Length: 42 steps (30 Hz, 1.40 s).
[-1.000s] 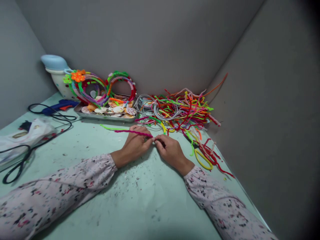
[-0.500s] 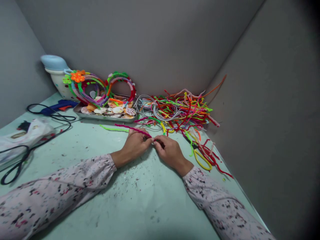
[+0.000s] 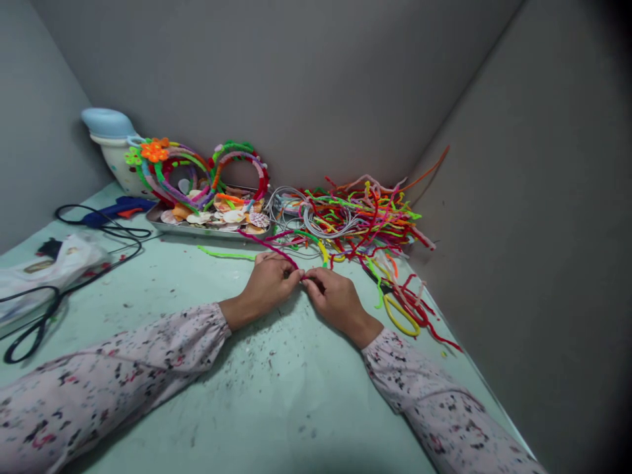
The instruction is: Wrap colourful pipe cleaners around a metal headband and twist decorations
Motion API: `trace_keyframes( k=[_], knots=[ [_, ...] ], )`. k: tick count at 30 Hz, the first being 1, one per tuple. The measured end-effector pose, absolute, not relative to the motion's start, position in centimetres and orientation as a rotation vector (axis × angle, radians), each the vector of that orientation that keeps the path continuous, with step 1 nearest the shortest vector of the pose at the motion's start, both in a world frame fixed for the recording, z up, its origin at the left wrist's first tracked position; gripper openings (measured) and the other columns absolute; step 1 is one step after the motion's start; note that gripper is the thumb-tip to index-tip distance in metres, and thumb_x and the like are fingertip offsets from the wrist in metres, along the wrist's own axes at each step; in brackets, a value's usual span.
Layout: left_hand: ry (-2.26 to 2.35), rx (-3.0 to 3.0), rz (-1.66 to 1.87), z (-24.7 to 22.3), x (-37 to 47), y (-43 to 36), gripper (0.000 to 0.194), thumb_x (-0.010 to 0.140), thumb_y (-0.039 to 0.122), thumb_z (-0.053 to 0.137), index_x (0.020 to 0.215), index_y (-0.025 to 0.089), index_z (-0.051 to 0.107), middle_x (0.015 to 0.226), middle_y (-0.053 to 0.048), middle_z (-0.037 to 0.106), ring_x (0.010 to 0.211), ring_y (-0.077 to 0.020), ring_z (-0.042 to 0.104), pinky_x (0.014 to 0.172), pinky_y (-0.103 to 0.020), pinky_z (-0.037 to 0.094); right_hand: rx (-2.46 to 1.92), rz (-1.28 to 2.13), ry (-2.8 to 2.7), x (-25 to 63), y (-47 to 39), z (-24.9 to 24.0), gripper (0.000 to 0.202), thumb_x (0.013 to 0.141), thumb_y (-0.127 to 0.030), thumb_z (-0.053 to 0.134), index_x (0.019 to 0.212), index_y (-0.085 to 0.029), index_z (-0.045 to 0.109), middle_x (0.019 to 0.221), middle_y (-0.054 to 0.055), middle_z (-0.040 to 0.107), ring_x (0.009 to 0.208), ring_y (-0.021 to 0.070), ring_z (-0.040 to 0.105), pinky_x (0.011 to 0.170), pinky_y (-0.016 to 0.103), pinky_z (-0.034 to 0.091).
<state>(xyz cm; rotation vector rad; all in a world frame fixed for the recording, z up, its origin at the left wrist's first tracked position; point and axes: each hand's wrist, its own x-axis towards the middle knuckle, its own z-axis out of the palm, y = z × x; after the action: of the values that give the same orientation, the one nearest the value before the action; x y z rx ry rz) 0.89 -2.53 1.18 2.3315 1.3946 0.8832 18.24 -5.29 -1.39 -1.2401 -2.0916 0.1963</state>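
Observation:
Both hands meet over the middle of the pale green table (image 3: 266, 408). My left hand (image 3: 266, 286) pinches a dark magenta pipe cleaner (image 3: 266, 244), whose free end rises up and left towards the tray. My right hand (image 3: 332, 296) grips the same pipe cleaner, fingertips almost touching those of the left. The part between the fingers is mostly hidden. A light green pipe cleaner (image 3: 224, 255) sticks out to the left from behind my left hand.
A metal tray (image 3: 197, 230) of shells holds wrapped headbands (image 3: 172, 191). Beside it lie wire coils (image 3: 328, 220) and a heap of colourful pipe cleaners (image 3: 380, 210). Yellow-handled scissors (image 3: 402, 319) are at the right; a cup (image 3: 116, 155), black cable (image 3: 69, 289) and plastic bag (image 3: 64, 263) at the left.
The free end of the magenta pipe cleaner has swung up and to the right. My hands have stayed almost in place.

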Motion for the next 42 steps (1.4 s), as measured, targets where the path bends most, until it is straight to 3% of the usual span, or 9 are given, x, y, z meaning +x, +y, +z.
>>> trace_keyframes(
  k=[6,12,22,42],
  knots=[
    [1.392,2.305,0.872,1.0,0.9,-2.6,0.032,0.088,0.034,0.053,0.065,0.017,0.067,0.065,-0.003,0.066,0.070,-0.0193,0.059,0.080,-0.037,0.040,-1.247,0.216,-2.041,18.3,-5.2,-1.3,0.016,0.091,-0.023,0.053,0.100,-0.020,0.065,0.092,0.003,0.070,0.080,0.0164,0.063,0.072,0.026,0.044],
    [1.340,2.310,1.068,0.7,0.7,-3.0,0.015,0.084,0.028,0.058,0.090,0.017,0.067,0.092,-0.006,0.070,0.093,-0.0231,0.059,0.087,-0.038,0.042,-1.307,0.259,-1.951,18.3,-5.1,-1.0,0.013,0.090,-0.024,0.055,0.095,-0.020,0.066,0.087,0.003,0.071,0.074,0.0160,0.063,0.068,0.025,0.044],
    [1.173,2.437,1.093,0.8,0.4,-3.1,0.011,0.083,0.019,0.060,0.090,0.022,0.068,0.092,-0.003,0.069,0.094,-0.0205,0.058,0.089,-0.039,0.038,-1.313,0.298,-1.901,18.4,-5.1,-0.8,0.015,0.089,-0.024,0.055,0.096,-0.021,0.067,0.084,0.003,0.071,0.070,0.0160,0.063,0.064,0.025,0.044],
    [1.221,2.539,1.136,0.1,0.3,-2.3,0.012,0.085,0.024,0.064,0.093,0.027,0.073,0.087,-0.001,0.070,0.087,-0.0175,0.060,0.092,-0.039,0.031,-1.310,0.313,-1.895,18.3,-5.2,-0.7,0.015,0.089,-0.025,0.055,0.096,-0.020,0.067,0.080,0.002,0.070,0.067,0.0153,0.061,0.062,0.025,0.043]
  ],
)
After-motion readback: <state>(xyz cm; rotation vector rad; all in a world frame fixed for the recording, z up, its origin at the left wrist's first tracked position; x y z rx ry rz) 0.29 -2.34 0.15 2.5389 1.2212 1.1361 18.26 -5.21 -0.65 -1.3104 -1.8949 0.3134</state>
